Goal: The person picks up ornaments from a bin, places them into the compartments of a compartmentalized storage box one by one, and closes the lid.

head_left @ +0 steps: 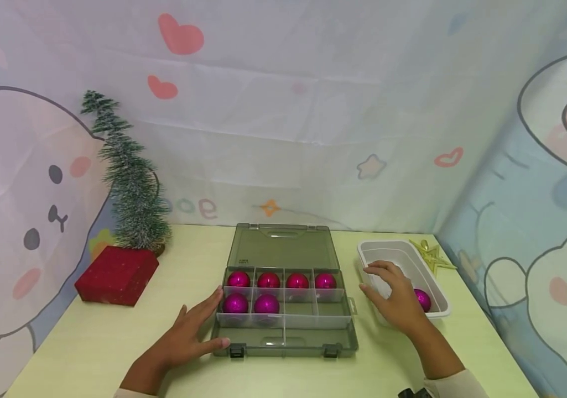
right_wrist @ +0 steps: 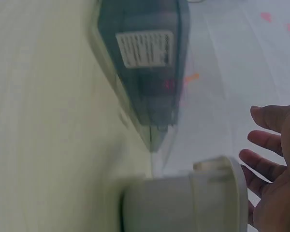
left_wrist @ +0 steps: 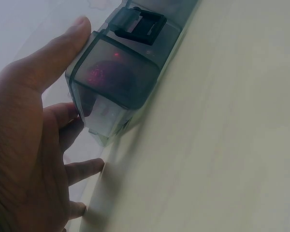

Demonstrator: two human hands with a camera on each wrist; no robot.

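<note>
My left hand (head_left: 188,331) rests at the left side of a grey translucent divided box (head_left: 283,351). Its fingers are extended, with the thumb by the front corner and a fingertip at the side wall. The box lid lies back. Red and magenta shiny baubles (head_left: 266,304) fill the back row of compartments and the two left ones of the middle row. My right hand (head_left: 395,296) hovers over the left rim of a white plastic tub (head_left: 442,307), its fingers loosely bent and holding nothing. A purple bauble (head_left: 422,300) lies in the tub, partly hidden by this hand.
A gold star ornament (head_left: 432,257) lies behind the tub's right side. At the left, a small frosted Christmas tree (head_left: 136,204) stands behind a red velvety block (head_left: 116,276). Printed cloth (head_left: 283,138) closes off the table's back and sides.
</note>
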